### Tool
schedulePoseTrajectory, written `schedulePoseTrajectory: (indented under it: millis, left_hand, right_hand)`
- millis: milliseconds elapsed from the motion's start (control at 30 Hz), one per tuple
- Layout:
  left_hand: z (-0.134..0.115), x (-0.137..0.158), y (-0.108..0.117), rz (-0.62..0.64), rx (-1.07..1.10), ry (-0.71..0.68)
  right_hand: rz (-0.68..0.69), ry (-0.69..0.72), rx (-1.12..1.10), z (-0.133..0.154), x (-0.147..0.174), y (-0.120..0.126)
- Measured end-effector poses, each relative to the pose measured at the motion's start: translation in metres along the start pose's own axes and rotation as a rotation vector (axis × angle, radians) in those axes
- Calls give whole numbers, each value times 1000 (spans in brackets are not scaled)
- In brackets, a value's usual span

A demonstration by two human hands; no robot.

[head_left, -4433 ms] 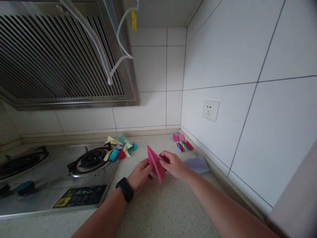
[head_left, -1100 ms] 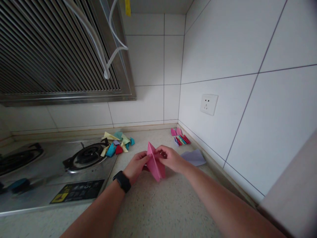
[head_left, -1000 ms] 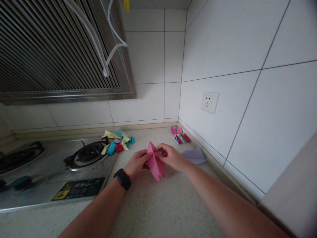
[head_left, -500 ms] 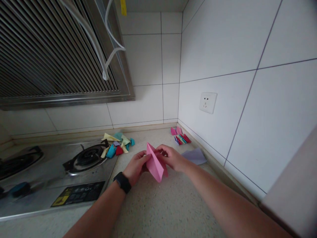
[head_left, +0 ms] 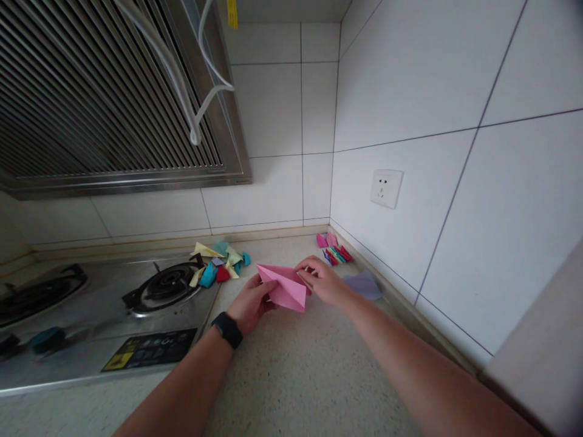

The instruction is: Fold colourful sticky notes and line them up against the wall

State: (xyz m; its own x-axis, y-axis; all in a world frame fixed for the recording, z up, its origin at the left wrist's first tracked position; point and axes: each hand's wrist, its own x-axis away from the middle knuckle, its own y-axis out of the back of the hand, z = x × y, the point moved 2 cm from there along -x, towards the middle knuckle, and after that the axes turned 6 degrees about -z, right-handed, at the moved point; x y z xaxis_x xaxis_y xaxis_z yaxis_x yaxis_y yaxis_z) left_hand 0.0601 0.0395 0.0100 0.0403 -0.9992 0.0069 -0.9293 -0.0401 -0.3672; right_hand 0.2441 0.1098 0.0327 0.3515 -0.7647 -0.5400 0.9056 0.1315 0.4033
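Left hand [head_left: 249, 304]: fingers pinching folded pink paper [head_left: 288, 295] at left end. Right hand [head_left: 321, 281]: fingers pinching upper right edge. Paper over desk [head_left: 296, 376].

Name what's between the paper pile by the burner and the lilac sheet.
In the head view, the pink folded paper and, nearer the sheet, the right hand.

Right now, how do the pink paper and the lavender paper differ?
Colour: the pink paper is pink; the lavender paper is pale purple-grey.
Support: the pink paper is held by the left hand and right hand; the lavender paper lies on the counter.
Shape: the pink paper shows raised folds; the lavender paper looks flat.
Shared: both look plain, without visible print.
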Motion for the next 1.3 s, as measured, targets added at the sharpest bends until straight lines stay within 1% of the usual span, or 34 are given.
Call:
schedulePoseTrajectory:
  millis: [67,133,267,367,467,600,800,867,933,1000,1067,1133,1200,1300]
  left_hand:
    - [0,-2,3,-27,-13,-16]
    - [0,-4,5,-48,-10,-41]
    - [1,-8,7,-82,16,-91]
    - [0,-10,7,-118,-2,-121]
    - [-2,-9,7,-134,-54,-148]
    - [0,-7,1,-80,-89,-148]
    - [1,1,-9,21,-91,-114]
    - [0,2,-8,24,-106,-102]
    - [-2,1,-4,-15,-110,-105]
    - [-3,-1,0,-55,-115,-109]
    - [-3,-3,4,-65,-145,-101]
    - [0,-5,5,-67,-228,-83]
    - [4,-6,6,-53,-340,-74]
    - [9,-8,6,15,-452,-87]
  right_hand:
    - [-64,17,39,2,-1,5]
    - [-71,4,34,5,0,9]
    - [-6,-43,-16,11,6,11]
    - [33,-12,20,14,10,5]
    - [42,19,55,15,12,-1]
    - [11,20,45,10,11,-5]
    - [-2,11,-82,7,7,-1]
    - [3,15,-76,7,4,9]
    - [-15,5,-13,6,0,26]
    - [-57,-26,84,4,-4,50]
    - [-121,-64,192,1,-6,77]
    - [-96,-161,332,-3,-3,101]
    - [-64,-269,469,-7,2,117]
    - [-30,-345,563,-12,10,125]
